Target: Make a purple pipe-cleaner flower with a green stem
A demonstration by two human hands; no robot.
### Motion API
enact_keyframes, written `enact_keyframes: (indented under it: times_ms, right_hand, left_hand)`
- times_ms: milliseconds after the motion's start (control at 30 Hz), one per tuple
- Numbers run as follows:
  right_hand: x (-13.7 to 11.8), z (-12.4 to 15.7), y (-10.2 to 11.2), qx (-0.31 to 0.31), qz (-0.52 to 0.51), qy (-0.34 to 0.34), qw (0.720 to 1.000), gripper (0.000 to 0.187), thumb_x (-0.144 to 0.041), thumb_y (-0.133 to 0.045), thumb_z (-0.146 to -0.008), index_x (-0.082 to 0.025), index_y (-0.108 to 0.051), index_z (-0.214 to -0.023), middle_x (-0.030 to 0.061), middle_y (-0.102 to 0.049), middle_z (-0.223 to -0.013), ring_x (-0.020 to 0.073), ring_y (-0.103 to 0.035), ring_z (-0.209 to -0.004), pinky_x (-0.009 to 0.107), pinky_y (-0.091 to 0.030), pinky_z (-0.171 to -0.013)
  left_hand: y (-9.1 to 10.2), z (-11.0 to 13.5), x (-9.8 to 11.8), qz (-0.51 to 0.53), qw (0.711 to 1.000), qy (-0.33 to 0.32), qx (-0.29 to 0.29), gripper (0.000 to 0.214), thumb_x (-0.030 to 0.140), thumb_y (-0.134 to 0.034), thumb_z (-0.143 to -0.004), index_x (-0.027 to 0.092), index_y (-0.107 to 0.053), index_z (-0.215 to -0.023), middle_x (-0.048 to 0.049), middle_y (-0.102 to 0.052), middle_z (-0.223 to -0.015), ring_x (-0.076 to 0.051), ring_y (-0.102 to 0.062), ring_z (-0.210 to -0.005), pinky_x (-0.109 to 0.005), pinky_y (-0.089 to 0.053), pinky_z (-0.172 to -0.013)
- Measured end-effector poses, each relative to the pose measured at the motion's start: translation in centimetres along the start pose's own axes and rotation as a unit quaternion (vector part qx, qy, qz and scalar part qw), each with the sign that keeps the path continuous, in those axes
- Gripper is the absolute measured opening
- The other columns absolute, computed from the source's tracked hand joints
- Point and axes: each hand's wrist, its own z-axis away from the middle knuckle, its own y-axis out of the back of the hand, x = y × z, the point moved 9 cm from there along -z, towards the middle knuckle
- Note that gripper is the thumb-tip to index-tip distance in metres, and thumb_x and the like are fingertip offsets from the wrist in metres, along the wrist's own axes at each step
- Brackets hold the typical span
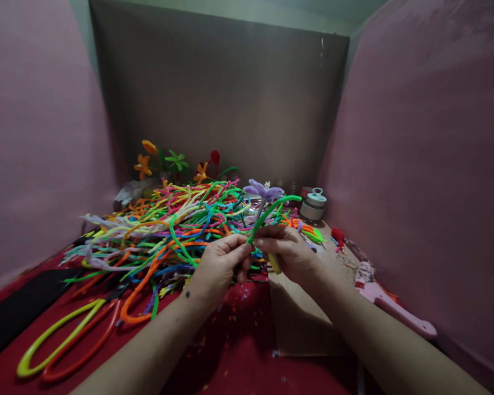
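My left hand [220, 264] and my right hand [288, 250] meet at the middle of the table, fingers pinched. Between them they grip a green pipe cleaner [271, 211] that arches up and to the right. It runs beside the stem of a purple pipe-cleaner flower [264, 191], which rises just above my right hand. A yellowish end pokes out below my right fingers. Behind and left of my hands lies a big tangled heap of pipe cleaners [164, 230] in many colours.
Finished pipe-cleaner flowers [170, 162] stand at the back left. Yellow and orange-handled scissors [66, 337] lie front left on the red cloth. A pink glue gun [385, 299] rests at the right beside a small round tin [313, 205]. Cardboard walls close in three sides.
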Motion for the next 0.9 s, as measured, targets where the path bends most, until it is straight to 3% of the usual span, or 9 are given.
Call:
enact_keyframes:
  times_ms: [233,367,433,500,633,733,900]
  right_hand:
    - [1.3,0.3,-0.7,-0.019,-0.074,-0.080,0.994,0.018,-0.017,-0.073,-0.054,-0.015,-0.070,-0.071,-0.0014,-0.062,-0.056,0.0086,-0.054,-0.048,0.020,-0.041,-0.049]
    - [1.2,0.3,-0.6,-0.003,-0.085,-0.055,0.995,0.013,-0.015,-0.073,-0.052,-0.015,-0.068,-0.064,-0.0010,-0.062,-0.055,0.0094,-0.054,-0.047,0.021,-0.042,-0.048]
    - [0.9,0.2,0.0,0.036,-0.084,-0.028,0.995,0.013,-0.014,-0.073,-0.050,-0.015,-0.068,-0.062,-0.0010,-0.062,-0.054,0.0101,-0.054,-0.048,0.022,-0.042,-0.048]
    - [0.7,0.2,0.7,0.073,-0.073,-0.006,0.995,0.013,-0.014,-0.074,-0.050,-0.015,-0.068,-0.062,-0.0015,-0.062,-0.054,0.0105,-0.054,-0.048,0.023,-0.043,-0.049]
    - [0.2,0.4,0.8,0.097,-0.025,0.039,0.994,0.010,-0.019,-0.075,-0.052,-0.016,-0.068,-0.060,-0.0025,-0.060,-0.052,0.0102,-0.053,-0.049,0.023,-0.042,-0.051]
    - [0.1,0.6,0.0,0.074,-0.004,0.039,0.996,0.015,-0.026,-0.075,-0.055,-0.016,-0.070,-0.065,-0.0017,-0.059,-0.052,0.0109,-0.052,-0.048,0.025,-0.042,-0.049]
    - [-0.3,0.5,-0.6,0.034,-0.001,0.030,0.999,0.013,-0.022,-0.074,-0.056,-0.015,-0.070,-0.066,-0.0024,-0.059,-0.052,0.0094,-0.049,-0.048,0.023,-0.038,-0.049]
  left_hand:
    - [-1.7,0.4,-1.1,0.178,0.977,0.060,-0.104,0.014,0.027,-0.060,-0.077,0.014,-0.055,-0.074,0.0065,-0.046,-0.047,-0.001,-0.032,-0.032,-0.014,-0.025,-0.036]
    - [-2.6,0.7,-0.9,0.199,0.962,0.084,-0.165,0.017,0.030,-0.057,-0.079,0.014,-0.055,-0.074,0.0077,-0.042,-0.045,-0.001,-0.026,-0.030,-0.016,-0.026,-0.035]
    - [-2.0,0.4,-0.6,0.116,0.983,0.058,-0.131,0.021,0.033,-0.055,-0.080,0.014,-0.055,-0.071,0.0050,-0.047,-0.048,-0.003,-0.035,-0.033,-0.017,-0.029,-0.037]
    - [-0.8,0.1,0.1,-0.006,0.998,0.007,-0.056,0.019,0.033,-0.055,-0.079,0.015,-0.057,-0.074,0.0019,-0.054,-0.055,-0.007,-0.046,-0.041,-0.019,-0.035,-0.042]
    - [0.4,0.7,1.9,-0.170,0.978,-0.099,0.062,0.011,0.028,-0.058,-0.075,0.018,-0.061,-0.073,0.0029,-0.053,-0.058,-0.009,-0.047,-0.050,-0.020,-0.036,-0.049]
    - [0.3,0.8,1.7,-0.154,0.982,-0.090,0.062,0.019,0.028,-0.054,-0.077,0.017,-0.056,-0.062,0.0047,-0.047,-0.047,-0.008,-0.043,-0.042,-0.020,-0.032,-0.044]
    - [-0.4,0.1,-0.1,0.036,0.999,0.009,-0.012,0.022,0.032,-0.058,-0.076,0.016,-0.050,-0.064,0.0056,-0.048,-0.045,-0.005,-0.038,-0.034,-0.018,-0.026,-0.037]
